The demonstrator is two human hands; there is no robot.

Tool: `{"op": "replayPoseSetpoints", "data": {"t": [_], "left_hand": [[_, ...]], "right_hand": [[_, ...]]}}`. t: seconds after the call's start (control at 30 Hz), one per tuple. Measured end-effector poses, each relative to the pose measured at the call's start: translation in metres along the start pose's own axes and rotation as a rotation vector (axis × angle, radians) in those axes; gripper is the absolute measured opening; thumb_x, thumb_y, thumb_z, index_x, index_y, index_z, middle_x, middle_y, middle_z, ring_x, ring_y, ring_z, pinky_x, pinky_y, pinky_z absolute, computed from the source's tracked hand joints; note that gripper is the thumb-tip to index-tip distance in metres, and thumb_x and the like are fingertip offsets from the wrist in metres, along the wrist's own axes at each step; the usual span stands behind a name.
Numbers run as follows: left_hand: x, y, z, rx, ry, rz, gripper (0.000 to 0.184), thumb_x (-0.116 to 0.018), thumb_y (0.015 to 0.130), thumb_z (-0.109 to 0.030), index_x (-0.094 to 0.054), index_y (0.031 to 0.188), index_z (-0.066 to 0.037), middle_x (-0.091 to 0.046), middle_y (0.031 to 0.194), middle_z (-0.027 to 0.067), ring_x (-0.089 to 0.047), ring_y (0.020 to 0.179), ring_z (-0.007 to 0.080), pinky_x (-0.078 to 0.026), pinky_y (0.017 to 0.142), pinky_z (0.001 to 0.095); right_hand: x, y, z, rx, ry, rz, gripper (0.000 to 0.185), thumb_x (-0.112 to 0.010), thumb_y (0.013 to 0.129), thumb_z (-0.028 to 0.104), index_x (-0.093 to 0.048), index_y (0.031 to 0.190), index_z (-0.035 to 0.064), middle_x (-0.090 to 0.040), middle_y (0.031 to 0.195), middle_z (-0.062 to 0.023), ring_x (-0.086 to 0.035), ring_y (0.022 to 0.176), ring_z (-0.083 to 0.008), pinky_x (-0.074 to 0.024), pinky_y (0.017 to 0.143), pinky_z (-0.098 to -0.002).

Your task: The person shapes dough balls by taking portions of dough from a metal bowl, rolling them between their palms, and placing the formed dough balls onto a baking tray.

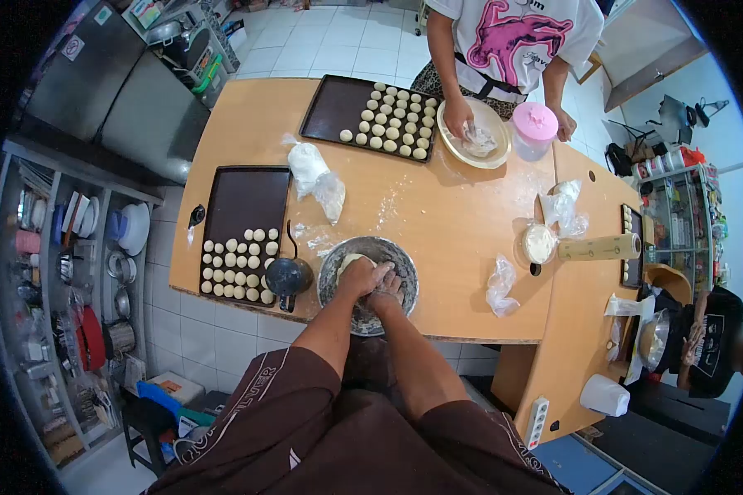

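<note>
A metal bowl [414, 280], its inside wall smeared with flour, stands at the table's near edge in front of me. In it lies pale dough [348, 264], mostly hidden under my hands. My left hand [362, 275] is closed over the dough, its floury fingers pointing right. Close against it, my right hand [385, 294] presses into the dough too, with fingers bent and partly hidden. Just left of the bowl sits a dark, round, long-handled utensil [289, 277]. A dark baking tray [248, 202] holding rows of round dough balls [238, 262] lies further left.
Across the table, another person's hand [462, 120] reaches into a cream basin [495, 157]. A second tray [332, 111] of dough balls, a pink-lidded container [535, 124] and a flour bag [308, 169] stand nearby. To the right are a white tub [540, 244] and a wrap roll [598, 247].
</note>
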State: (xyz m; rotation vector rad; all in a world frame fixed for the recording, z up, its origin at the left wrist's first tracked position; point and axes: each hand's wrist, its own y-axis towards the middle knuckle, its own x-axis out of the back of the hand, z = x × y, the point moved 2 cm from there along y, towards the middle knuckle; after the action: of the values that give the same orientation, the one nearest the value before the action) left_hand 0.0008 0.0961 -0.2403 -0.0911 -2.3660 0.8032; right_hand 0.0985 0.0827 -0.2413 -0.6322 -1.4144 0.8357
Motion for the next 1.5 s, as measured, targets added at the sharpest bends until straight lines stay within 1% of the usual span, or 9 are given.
{"op": "replayPoseSetpoints", "data": {"t": [0.17, 0.27, 0.37, 0.47, 0.87, 0.97, 1.07, 1.3, 1.5], "left_hand": [[-0.006, 0.004, 0.008, -0.012, -0.033, -0.004, 0.068, -0.055, 0.084, -0.062, -0.07, 0.073, 0.003, -0.065, 0.076, 0.0288, -0.065, 0.076, 0.0414, -0.049, 0.073, 0.0467], [-0.009, 0.008, 0.014, -0.023, -0.034, -0.007, 0.068, -0.056, 0.083, -0.063, -0.07, 0.074, 0.003, -0.065, 0.077, 0.0288, -0.065, 0.076, 0.0409, -0.049, 0.072, 0.0463], [-0.008, 0.008, 0.013, -0.014, -0.019, -0.025, 0.068, -0.057, 0.082, -0.062, -0.069, 0.075, 0.004, -0.065, 0.077, 0.0287, -0.066, 0.077, 0.0404, -0.049, 0.072, 0.0459], [-0.006, 0.003, 0.014, -0.017, -0.088, -0.046, 0.068, -0.058, 0.082, -0.061, -0.068, 0.074, 0.005, -0.065, 0.077, 0.0287, -0.065, 0.077, 0.0406, -0.049, 0.072, 0.046], [0.0, -0.004, 0.007, -0.112, -0.124, -0.038, 0.066, -0.056, 0.085, -0.058, -0.067, 0.074, 0.006, -0.063, 0.07, 0.0267, -0.063, 0.067, 0.0366, -0.048, 0.068, 0.0439], [-0.002, 0.0, 0.011, -0.113, -0.129, -0.059, 0.065, -0.056, 0.085, -0.057, -0.067, 0.074, 0.005, -0.063, 0.069, 0.0262, -0.063, 0.066, 0.0356, -0.048, 0.067, 0.0436], [0.0, -0.007, 0.007, -0.074, -0.135, -0.068, 0.063, -0.056, 0.086, -0.056, -0.067, 0.075, 0.005, -0.062, 0.07, 0.0268, -0.063, 0.067, 0.0359, -0.047, 0.067, 0.0433], [-0.008, 0.01, 0.02, -0.212, -0.019, -0.097, 0.063, -0.057, 0.083, -0.06, -0.071, 0.074, 0.001, -0.063, 0.075, 0.0282, -0.064, 0.075, 0.0403, -0.048, 0.073, 0.0454], [0.007, -0.011, 0.004, -0.129, -0.23, -0.124, 0.058, -0.058, 0.085, -0.055, -0.07, 0.072, 0.001, -0.061, 0.068, 0.0263, -0.062, 0.067, 0.0382, -0.047, 0.069, 0.0445]], "right_hand": [[0.011, -0.008, 0.004, -0.014, 0.022, 0.022, 0.107, -0.068, 0.077, 0.051, -0.005, 0.155, 0.0117, -0.017, 0.156, -0.0086, -0.02, 0.141, -0.0311, -0.0254, 0.111, -0.0487], [0.008, -0.008, 0.005, -0.003, 0.016, -0.05, 0.102, -0.065, 0.079, 0.052, -0.007, 0.153, 0.0117, -0.023, 0.148, -0.0113, -0.026, 0.133, -0.0325, -0.028, 0.11, -0.0497], [0.011, -0.005, 0.006, -0.023, 0.097, 0.001, 0.104, -0.062, 0.079, 0.058, -0.006, 0.154, 0.0123, -0.019, 0.152, -0.0113, -0.021, 0.138, -0.0335, -0.0259, 0.111, -0.0508], [0.017, -0.014, 0.01, -0.03, 0.075, -0.017, 0.103, -0.064, 0.079, 0.053, -0.008, 0.154, 0.011, -0.02, 0.154, -0.009, -0.02, 0.141, -0.0289, -0.0286, 0.11, -0.047], [0.006, -0.008, 0.007, -0.019, 0.039, -0.1, 0.095, -0.057, 0.082, 0.058, -0.014, 0.154, 0.0133, -0.023, 0.153, -0.0076, -0.021, 0.141, -0.0283, -0.0281, 0.11, -0.0482], [0.01, -0.009, 0.008, -0.016, 0.063, -0.076, 0.096, -0.058, 0.081, 0.058, -0.013, 0.154, 0.0131, -0.022, 0.153, -0.0078, -0.021, 0.141, -0.0296, -0.0281, 0.109, -0.0483], [0.01, -0.004, 0.007, -0.012, 0.134, -0.005, 0.109, -0.062, 0.077, 0.061, -0.003, 0.155, 0.0138, -0.007, 0.159, -0.0098, -0.011, 0.144, -0.0325, -0.0207, 0.112, -0.053], [0.001, -0.001, 0.009, -0.018, 0.053, -0.085, 0.112, -0.066, 0.074, 0.06, -0.003, 0.154, 0.0116, -0.02, 0.15, -0.0103, -0.022, 0.137, -0.033, -0.0261, 0.109, -0.0531], [0.006, 0.001, 0.011, 0.0, 0.048, -0.106, 0.115, -0.07, 0.071, 0.058, -0.005, 0.153, 0.0096, -0.025, 0.145, -0.0117, -0.024, 0.135, -0.0338, -0.0306, 0.107, -0.0522]]}}
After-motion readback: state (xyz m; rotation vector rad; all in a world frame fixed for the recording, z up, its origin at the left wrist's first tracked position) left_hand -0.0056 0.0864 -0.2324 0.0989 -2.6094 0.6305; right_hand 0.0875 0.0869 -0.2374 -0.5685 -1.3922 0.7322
